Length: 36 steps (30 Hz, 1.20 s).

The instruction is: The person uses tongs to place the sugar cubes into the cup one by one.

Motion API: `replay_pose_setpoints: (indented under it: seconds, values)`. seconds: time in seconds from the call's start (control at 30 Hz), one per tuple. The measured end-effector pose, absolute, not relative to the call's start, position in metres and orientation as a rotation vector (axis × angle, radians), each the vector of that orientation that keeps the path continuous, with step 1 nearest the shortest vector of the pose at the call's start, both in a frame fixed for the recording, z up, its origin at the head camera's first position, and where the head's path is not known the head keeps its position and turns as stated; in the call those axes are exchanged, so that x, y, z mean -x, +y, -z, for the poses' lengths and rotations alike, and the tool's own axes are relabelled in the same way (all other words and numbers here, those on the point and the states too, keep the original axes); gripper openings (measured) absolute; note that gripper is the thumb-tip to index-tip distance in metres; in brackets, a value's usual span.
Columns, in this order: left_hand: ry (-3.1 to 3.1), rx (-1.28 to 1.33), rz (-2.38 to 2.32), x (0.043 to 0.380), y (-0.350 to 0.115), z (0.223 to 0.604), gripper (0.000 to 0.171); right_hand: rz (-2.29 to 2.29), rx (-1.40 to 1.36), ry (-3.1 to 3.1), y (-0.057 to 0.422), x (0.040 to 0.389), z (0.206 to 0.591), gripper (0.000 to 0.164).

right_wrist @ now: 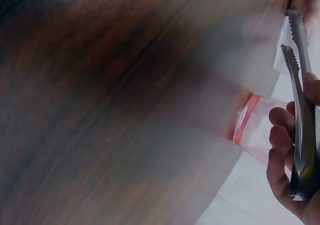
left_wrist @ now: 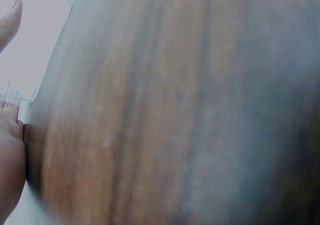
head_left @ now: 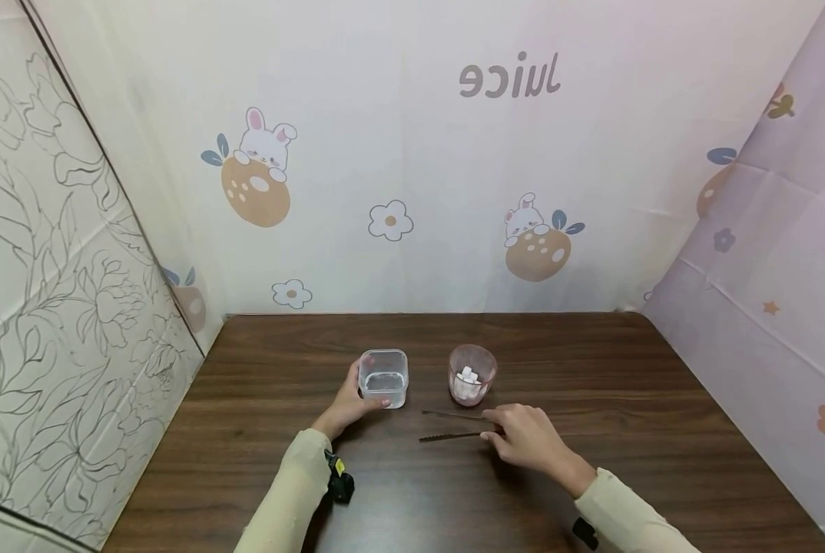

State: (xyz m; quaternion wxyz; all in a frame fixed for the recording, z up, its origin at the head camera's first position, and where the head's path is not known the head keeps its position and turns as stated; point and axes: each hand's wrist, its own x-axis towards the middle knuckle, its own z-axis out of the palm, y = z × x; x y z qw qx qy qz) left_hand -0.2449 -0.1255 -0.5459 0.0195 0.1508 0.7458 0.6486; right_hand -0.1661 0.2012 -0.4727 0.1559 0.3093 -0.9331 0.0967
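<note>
My left hand [head_left: 347,402] grips a clear square plastic container [head_left: 395,400] standing on the table, thumb across its near side. In the left wrist view, only parts of that hand [left_wrist: 9,160] show at the left edge. Metal tongs [head_left: 452,437] with toothed tips are held in my right hand [head_left: 528,439], their arms spread apart and pointing left, with nothing between the tips. Just beyond the tongs stands a pinkish clear glass [head_left: 474,355] with several white cubes [head_left: 468,376] inside. The right wrist view shows the tongs [right_wrist: 298,110] near the glass [right_wrist: 247,117].
The brown wooden table [head_left: 260,445] reaches back to a patterned cloth wall [head_left: 440,253]. More cloth hangs along the left [head_left: 60,269] and right sides [head_left: 765,307]. Black straps with a small device [head_left: 341,485] sit at the left wrist.
</note>
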Motion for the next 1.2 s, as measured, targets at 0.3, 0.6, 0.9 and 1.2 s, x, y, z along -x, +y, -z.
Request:
replay_pose_setpoints:
  seconds: [0.3,0.6,0.9,1.2]
  values:
    - [2.241,-0.373,-2.007,0.241,-0.123,0.531,0.098,-0.246,-0.868,-2.707,0.199,0.167,0.484,0.026]
    - [2.215,-0.379,-2.007,0.23,-0.123,0.509,0.092,-0.208,-0.865,-2.689,0.2,0.167,0.492,0.025]
    - [2.199,-0.379,-2.028,0.232,-0.123,0.514,0.094,-0.102,-0.935,-2.646,0.199,0.165,0.497,0.024]
    - [2.224,-0.374,-2.002,0.232,-0.124,0.51,0.094,-0.078,-0.959,-2.67,0.198,0.165,0.5,0.024]
